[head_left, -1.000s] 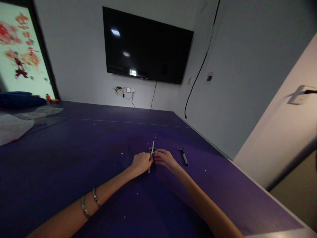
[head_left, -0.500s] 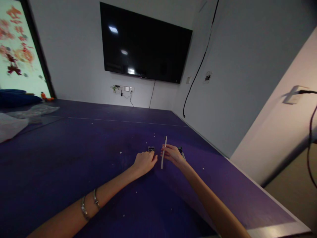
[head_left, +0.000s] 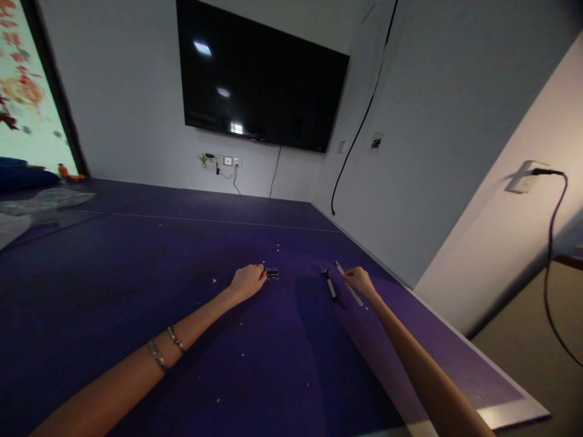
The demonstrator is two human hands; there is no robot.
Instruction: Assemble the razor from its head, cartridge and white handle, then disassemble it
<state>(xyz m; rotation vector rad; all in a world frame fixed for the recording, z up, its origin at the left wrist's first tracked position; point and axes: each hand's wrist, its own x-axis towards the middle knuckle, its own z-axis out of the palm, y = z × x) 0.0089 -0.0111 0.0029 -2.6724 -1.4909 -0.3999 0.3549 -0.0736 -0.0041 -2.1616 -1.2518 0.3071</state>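
Note:
My left hand [head_left: 248, 281] rests on the purple tabletop [head_left: 182, 261], its fingers closed at the left end of a small clear case [head_left: 272, 274] with something dark inside. Farther right, my right hand [head_left: 359, 281] pinches a slim white stick [head_left: 356, 297] that lies slantwise, low over or on the table; I cannot tell which. Between the hands, nearer the right one, a razor [head_left: 331, 287] with a dark head and a grey-black handle lies on its own.
Small white specks are scattered over the table. Clear plastic sheeting [head_left: 50, 200] and a dark blue bundle [head_left: 27, 176] lie at the far left. A black cable [head_left: 359, 130] hangs beside the right wall, and a television [head_left: 264, 76] is mounted at the back.
My right hand has moved right with the white stick, which has gone from near upright to slanting. The razor now shows fully. My left hand has shifted to the left end of the case.

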